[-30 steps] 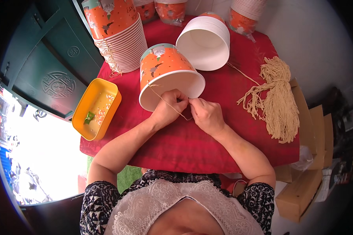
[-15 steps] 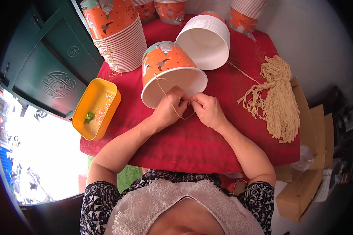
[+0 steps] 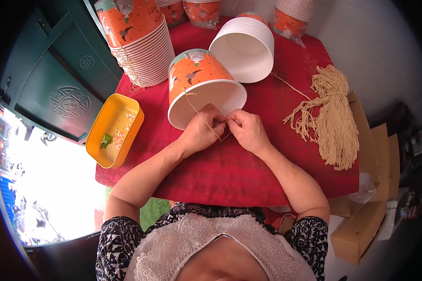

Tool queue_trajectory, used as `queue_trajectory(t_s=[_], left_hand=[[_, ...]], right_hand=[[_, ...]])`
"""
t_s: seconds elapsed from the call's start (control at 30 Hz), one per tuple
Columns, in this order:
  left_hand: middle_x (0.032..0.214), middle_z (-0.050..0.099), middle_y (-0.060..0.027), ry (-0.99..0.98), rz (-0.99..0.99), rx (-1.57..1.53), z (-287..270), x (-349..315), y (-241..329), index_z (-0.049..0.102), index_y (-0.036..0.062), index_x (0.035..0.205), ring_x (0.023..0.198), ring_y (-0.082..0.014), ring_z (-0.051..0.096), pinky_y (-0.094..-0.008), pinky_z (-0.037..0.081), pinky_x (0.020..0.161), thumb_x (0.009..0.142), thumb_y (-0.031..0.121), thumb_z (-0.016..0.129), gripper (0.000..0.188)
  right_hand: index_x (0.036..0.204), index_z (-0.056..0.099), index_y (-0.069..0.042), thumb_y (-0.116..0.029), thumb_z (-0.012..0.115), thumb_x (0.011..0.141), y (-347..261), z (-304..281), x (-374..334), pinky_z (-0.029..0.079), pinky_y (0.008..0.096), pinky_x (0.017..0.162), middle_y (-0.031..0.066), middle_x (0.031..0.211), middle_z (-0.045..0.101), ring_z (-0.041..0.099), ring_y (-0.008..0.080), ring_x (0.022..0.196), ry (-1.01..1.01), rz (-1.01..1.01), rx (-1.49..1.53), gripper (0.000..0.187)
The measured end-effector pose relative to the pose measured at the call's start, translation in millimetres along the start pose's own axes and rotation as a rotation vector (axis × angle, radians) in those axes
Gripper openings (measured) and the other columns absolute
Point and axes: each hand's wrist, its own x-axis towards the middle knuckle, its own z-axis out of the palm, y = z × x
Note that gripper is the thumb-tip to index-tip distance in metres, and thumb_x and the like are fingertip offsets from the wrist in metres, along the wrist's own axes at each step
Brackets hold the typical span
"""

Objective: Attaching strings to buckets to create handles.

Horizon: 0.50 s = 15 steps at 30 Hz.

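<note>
An orange paper bucket (image 3: 197, 72) with dark bat shapes and a white inside lies tilted on the red cloth, its mouth facing me. From its left side a thin beige cord (image 3: 195, 108) runs down and loops below my fingers. My left hand (image 3: 204, 127) is closed at the bucket's near rim, pinching the cord. Against it, my right hand (image 3: 246, 130) pinches the cord too, thumb and forefinger together. The fingertips of both hands meet just in front of the rim, and they hide the cord's end there.
A yellow tub (image 3: 135, 132) with small beads and a green piece stands at the left. Stacked buckets (image 3: 145, 58) rise behind it, and nested white-lined buckets (image 3: 246, 54) lie at the back. A bundle of beige cords (image 3: 335, 122) rests at the right, beside cardboard boxes (image 3: 361, 229).
The cord's loop below my fingers has drawn in slightly and become more pointed. Both hands stay pinched together at nearly the same place, and the bucket has barely shifted.
</note>
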Motion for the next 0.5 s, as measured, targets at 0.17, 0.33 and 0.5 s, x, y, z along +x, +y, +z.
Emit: queue_trajectory(t_s=[0.17,0.33,0.5], left_hand=[[0.083,0.062,-0.0117,0.03,-0.031,-0.014,4.0,0.1,-5.3,0.063,-0.004,0.081,0.077,-0.0225,0.062,-0.033,0.05,0.069,0.078,-0.002,0.066,0.005],[0.08,0.063,-0.0108,0.07,-0.035,0.012,4.3,1.9,-4.6,0.061,-0.0035,0.078,0.074,-0.0209,0.061,-0.0334,0.049,0.065,0.078,-0.003,0.064,0.003],[0.074,0.062,-0.0104,0.065,-0.045,0.003,1.7,2.3,-5.3,0.061,-0.0027,0.077,0.068,-0.019,0.06,-0.0326,0.048,0.06,0.078,-0.005,0.061,0.002]], right_hand=[[0.086,0.065,0.001,-0.006,0.065,0.084,-3.1,3.8,-1.6,0.052,0.0386,0.057,0.0174,0.076,0.068,0.069,0.0311,0.067,0.028,-0.003,-0.036,0.007],[0.086,0.063,-0.002,-0.006,0.065,0.084,-0.9,5.3,-3.9,0.052,0.0399,0.056,0.0167,0.076,0.068,0.068,0.0322,0.066,0.061,-0.088,-0.063,0.005],[0.089,0.064,-0.001,-0.004,0.064,0.084,-2.8,-1.0,-8.4,0.051,0.0362,0.055,0.0151,0.075,0.068,0.067,0.0263,0.063,0.034,-0.11,-0.095,0.006]])
